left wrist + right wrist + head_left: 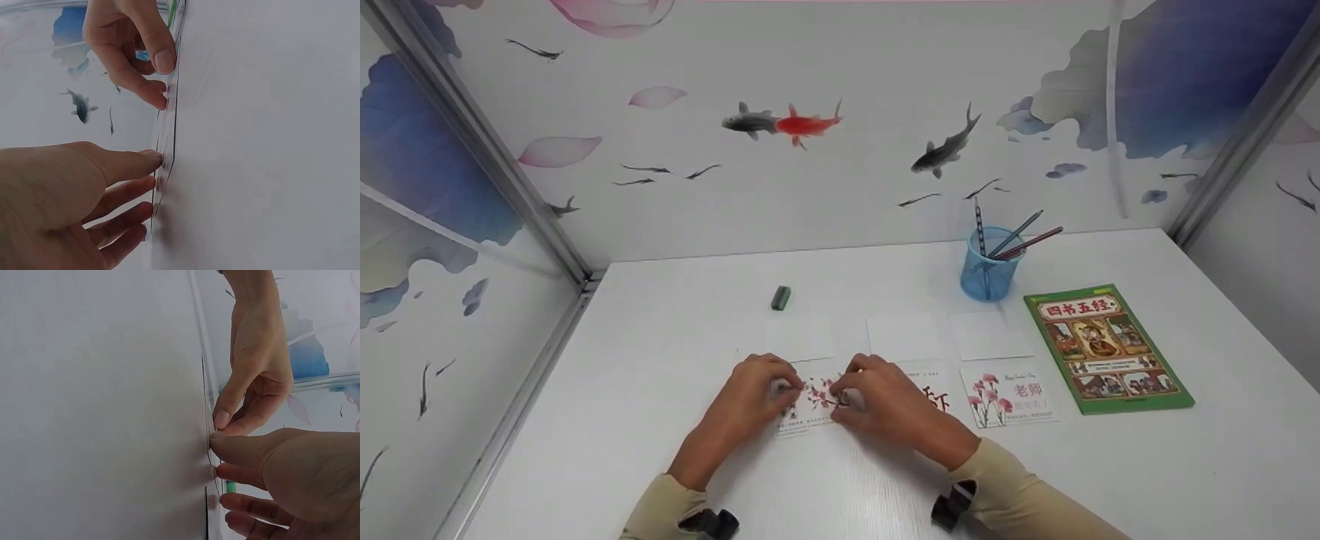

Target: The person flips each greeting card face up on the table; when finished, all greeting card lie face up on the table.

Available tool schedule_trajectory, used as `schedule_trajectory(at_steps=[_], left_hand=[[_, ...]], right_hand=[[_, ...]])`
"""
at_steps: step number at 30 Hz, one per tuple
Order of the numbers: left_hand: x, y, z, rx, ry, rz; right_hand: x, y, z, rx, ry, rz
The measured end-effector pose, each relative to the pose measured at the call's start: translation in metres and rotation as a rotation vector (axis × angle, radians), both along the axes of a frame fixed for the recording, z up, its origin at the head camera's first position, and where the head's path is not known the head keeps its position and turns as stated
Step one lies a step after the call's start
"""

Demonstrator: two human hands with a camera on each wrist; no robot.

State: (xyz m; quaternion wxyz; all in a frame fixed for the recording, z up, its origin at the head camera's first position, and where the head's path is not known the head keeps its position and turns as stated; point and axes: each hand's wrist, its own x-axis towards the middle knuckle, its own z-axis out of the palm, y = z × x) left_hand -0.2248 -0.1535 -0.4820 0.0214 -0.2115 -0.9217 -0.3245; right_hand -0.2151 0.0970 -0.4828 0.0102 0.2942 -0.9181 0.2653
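- Two beige sleeves are seen at the near edge of the white table [1110,465], each with a dark wrist mount.
- The blossom card [812,401] lies flat on the table directly under both hands and is taken as the landmark here; its long axis appears to run away from the person, though much of it is covered.
- The left hand [750,394] is set on the card's left edge, fingers curled down so that the fingertips [159,159] touch the card's edge; whether the card is pinched or only pressed cannot be told.
- The right hand [877,397] is set on the card's right edge, thumb and forefinger [220,417] brought together at the paper; a true pinch cannot be confirmed.
- Neither hand is clearly nearer: the card is flanked evenly, one hand on each side.
- Right of the card, partly under the right hand, a second card with dark characters [934,394] is laid, then a carnation card [1009,396].
- Just beyond the card a row of three blank white cards [904,337] is laid.
- Far right of the card a green book [1106,349] is placed.
- Beyond the card, to the left, a small green eraser [781,298] rests; beyond, to the right, a blue pencil cup [988,274] stands.
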Motion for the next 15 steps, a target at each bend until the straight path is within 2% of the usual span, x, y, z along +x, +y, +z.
schedule_trajectory(at_steps=[8, 12, 15], left_hand=[[0.000, 0.011, 0.005, -0.057, 0.011, 0.045], [-0.001, 0.029, 0.010, -0.056, 0.013, 0.052], [-0.005, 0.047, 0.013, -0.057, 0.019, 0.023]], right_hand=[[-0.005, 0.003, -0.003, -0.058, -0.003, 0.003], [-0.012, 0.017, 0.001, -0.124, 0.049, -0.017], [-0.018, 0.036, 0.004, -0.145, 0.064, -0.049]])
